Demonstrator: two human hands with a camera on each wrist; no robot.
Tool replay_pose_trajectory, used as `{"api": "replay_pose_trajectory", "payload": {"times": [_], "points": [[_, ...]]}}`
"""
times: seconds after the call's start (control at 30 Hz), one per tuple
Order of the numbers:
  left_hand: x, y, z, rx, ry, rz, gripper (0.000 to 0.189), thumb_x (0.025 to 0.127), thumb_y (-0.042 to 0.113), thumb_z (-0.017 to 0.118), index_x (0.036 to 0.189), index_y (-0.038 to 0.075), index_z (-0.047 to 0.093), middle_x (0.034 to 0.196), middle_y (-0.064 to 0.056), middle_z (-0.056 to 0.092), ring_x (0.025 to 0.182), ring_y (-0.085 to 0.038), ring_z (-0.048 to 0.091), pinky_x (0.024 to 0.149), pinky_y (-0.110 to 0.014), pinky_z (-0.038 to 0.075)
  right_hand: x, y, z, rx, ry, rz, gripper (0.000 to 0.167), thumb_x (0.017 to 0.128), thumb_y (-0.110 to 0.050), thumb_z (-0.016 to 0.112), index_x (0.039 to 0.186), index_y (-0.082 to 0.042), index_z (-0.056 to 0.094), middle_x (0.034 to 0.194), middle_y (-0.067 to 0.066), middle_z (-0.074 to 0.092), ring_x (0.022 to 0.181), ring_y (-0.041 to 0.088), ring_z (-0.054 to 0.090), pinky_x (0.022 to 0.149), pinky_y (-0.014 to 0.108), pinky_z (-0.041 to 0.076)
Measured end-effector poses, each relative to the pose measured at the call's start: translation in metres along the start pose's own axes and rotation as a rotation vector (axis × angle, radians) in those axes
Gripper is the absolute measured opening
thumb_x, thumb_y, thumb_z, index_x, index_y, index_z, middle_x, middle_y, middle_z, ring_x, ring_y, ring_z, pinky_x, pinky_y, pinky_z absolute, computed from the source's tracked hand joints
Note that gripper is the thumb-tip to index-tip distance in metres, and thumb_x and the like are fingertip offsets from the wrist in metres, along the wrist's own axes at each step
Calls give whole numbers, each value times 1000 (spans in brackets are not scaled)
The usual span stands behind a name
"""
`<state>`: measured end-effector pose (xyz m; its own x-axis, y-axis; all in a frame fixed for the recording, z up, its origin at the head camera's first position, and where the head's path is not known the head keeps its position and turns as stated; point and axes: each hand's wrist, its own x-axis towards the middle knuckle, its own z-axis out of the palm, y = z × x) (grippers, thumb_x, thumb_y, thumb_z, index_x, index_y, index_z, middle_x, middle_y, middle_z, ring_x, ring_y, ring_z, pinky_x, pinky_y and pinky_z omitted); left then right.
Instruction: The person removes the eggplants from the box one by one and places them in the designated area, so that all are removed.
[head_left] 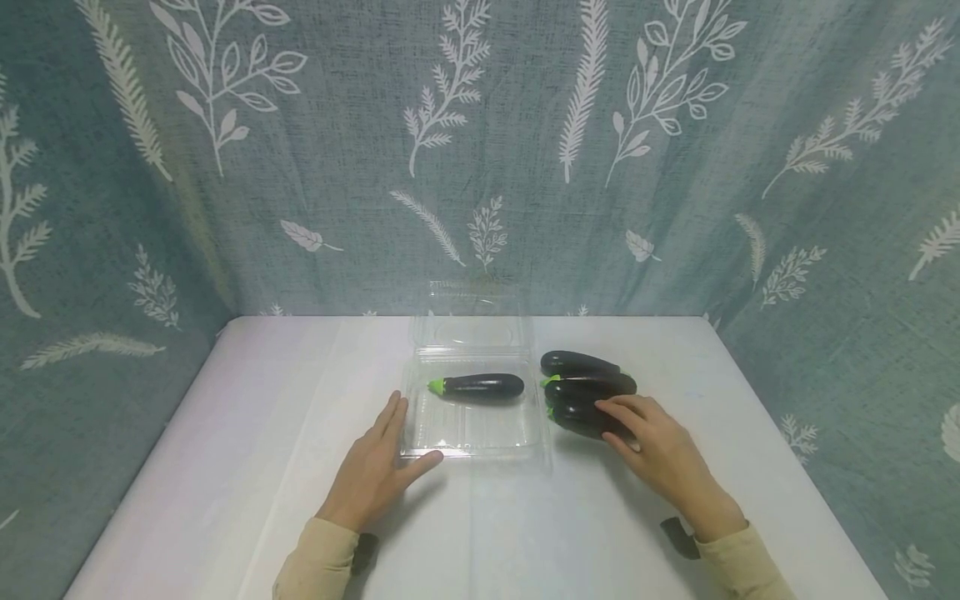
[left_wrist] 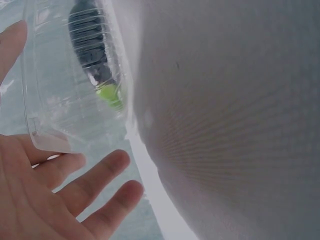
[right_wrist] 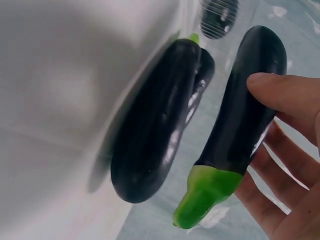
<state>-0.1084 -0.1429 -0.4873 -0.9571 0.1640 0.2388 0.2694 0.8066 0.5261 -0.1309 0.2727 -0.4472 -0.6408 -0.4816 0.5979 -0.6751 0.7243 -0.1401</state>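
An open clear plastic clamshell box (head_left: pixel 435 437) stands with its lid tipped back. Inside lies an eggplant (head_left: pixel 480 385), its green stem end to the left. My left hand (head_left: pixel 371 471) is at the box's front left corner, fingers spread along its side and thumb over the front edge; in the left wrist view the fingers (left_wrist: pixel 92 177) are loosely extended. To the right of the box my right hand (head_left: pixel 660 446) pinches an eggplant (right_wrist: pixel 245 115) between thumb and fingers, its green stem end towards the camera. More eggplants (head_left: pixel 592 387) lie beside it, several in all.
A white-covered table (head_left: pixel 247 458) bears everything. Patterned blue-green curtains (head_left: pixel 337 225) hang behind it and at both sides. The raised clear lid (head_left: pixel 472 321) stands near the table's back edge.
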Motion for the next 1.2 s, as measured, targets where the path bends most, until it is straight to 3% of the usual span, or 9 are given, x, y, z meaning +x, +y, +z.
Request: {"api": "replay_pose_trajectory", "payload": {"times": [0.4,0.7,1.2], "points": [[1,-1,0,3,3,7,103,89,66,65,156,-4,31,164,-18,28,138,-43,45,112,-54,40,-5,-2,13,-67,-52,-86,55,66,-3,92,117,-7,72,109,11,68,99,30,67,81,46,59],[0,1,2,20,22,21,100,90,63,66,155,-5,33,162,-20,31,133,-46,49,109,-56,43,-11,1,20,-92,-67,-73,60,59,2,95,114,-8,72,108,11,68,93,30,67,76,45,60],[1,0,1,8,3,5,103,89,66,66,156,-4,32,163,-18,30,135,-45,47,111,-55,41,-19,2,26,-83,-100,-5,58,63,3,93,115,-6,68,112,12,66,99,29,65,77,45,60]]}}
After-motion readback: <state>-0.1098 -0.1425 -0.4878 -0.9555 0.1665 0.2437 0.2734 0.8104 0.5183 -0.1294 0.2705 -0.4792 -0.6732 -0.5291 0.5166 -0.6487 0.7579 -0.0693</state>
